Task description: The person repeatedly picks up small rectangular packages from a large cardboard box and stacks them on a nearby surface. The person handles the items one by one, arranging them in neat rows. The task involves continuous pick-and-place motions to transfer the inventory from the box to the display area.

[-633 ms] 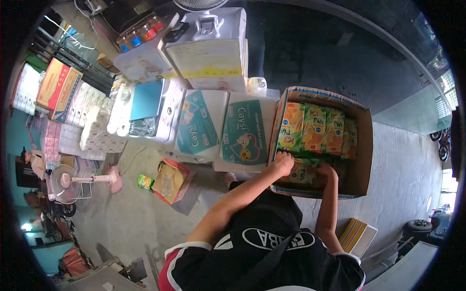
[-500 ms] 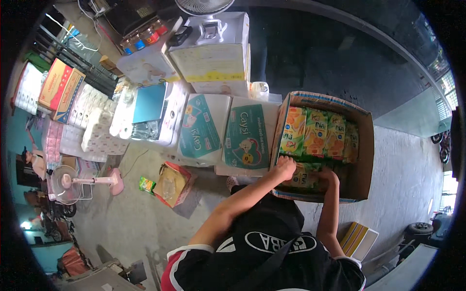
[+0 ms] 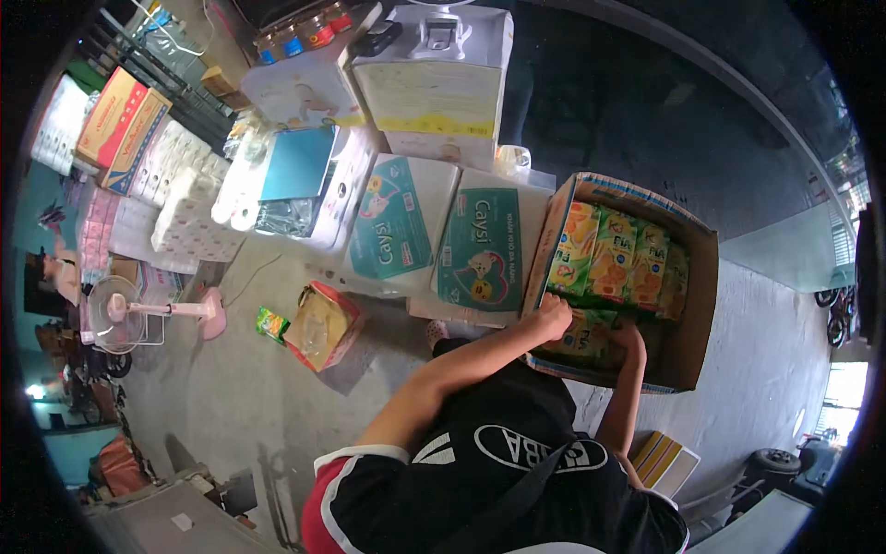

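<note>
An open cardboard box (image 3: 688, 355) stands in front of me to the right. Green and yellow snack packets (image 3: 614, 258) stand in a row across its far half. Another packet (image 3: 581, 334) lies in the near part of the box, between my hands. My left hand (image 3: 554, 317), its fingers curled, is at the box's left side next to that packet; what lies under the fingers is hidden. Inside the box, my right hand (image 3: 629, 336) points down at the packet's right end. Its fingertips are in shadow and cannot be made out.
Two white packs with teal labels (image 3: 480, 249) adjoin the box on its left. On the floor are a smaller open carton (image 3: 346, 346), a green packet (image 3: 271, 325) and a yellow-striped box (image 3: 666, 462). A pink fan (image 3: 211, 314) stands further left.
The view has shifted slightly, so the box and packs sit a little further right. Both hands stay at the near part of the box, with little change in their pose.
</note>
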A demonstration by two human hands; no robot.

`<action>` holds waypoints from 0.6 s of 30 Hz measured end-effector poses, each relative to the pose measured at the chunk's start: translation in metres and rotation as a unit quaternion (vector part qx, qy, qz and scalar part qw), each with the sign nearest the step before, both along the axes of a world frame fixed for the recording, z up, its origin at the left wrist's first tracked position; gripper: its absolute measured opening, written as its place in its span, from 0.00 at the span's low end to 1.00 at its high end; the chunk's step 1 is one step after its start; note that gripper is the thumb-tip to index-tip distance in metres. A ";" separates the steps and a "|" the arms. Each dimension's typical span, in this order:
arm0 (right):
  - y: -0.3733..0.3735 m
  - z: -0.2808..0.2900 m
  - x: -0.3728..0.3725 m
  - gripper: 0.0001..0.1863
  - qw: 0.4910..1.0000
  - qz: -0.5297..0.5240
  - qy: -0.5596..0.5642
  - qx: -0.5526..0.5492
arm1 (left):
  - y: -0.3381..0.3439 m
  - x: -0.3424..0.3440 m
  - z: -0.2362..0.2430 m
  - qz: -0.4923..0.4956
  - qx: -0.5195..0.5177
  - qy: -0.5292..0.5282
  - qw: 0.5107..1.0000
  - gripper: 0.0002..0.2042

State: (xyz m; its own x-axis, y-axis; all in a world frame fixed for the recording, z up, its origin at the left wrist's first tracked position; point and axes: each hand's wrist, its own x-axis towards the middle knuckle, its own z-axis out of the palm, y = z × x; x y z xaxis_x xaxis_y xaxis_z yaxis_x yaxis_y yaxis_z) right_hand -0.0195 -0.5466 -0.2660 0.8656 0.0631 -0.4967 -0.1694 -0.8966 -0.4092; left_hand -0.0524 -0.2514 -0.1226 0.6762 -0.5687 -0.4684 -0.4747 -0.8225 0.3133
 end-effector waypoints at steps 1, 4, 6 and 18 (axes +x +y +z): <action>0.006 0.008 -0.002 0.26 0.999 0.026 -0.026 -0.024 | 0.003 0.000 0.006 -0.013 0.008 0.010 1.000 0.15; 0.032 0.059 -0.008 0.24 0.997 0.049 -0.049 -0.047 | 0.024 -0.015 0.025 0.045 -0.459 -0.014 0.887 0.13; 0.068 0.120 -0.020 0.24 0.999 -0.026 0.015 0.011 | 0.055 -0.013 0.067 0.092 -0.540 0.010 0.837 0.10; 0.250 0.224 -0.070 0.10 0.967 0.125 -0.069 0.211 | 0.274 -0.130 -0.051 0.284 0.025 0.063 0.956 0.19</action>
State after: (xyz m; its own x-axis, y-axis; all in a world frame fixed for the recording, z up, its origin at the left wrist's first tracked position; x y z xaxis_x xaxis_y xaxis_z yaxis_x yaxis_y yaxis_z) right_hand -0.0892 -0.2968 -0.0424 0.8537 0.4504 -0.2614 0.1130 -0.6503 -0.7513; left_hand -0.1827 0.0225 -0.1736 0.8064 -0.1010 -0.5826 0.0919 -0.9519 0.2923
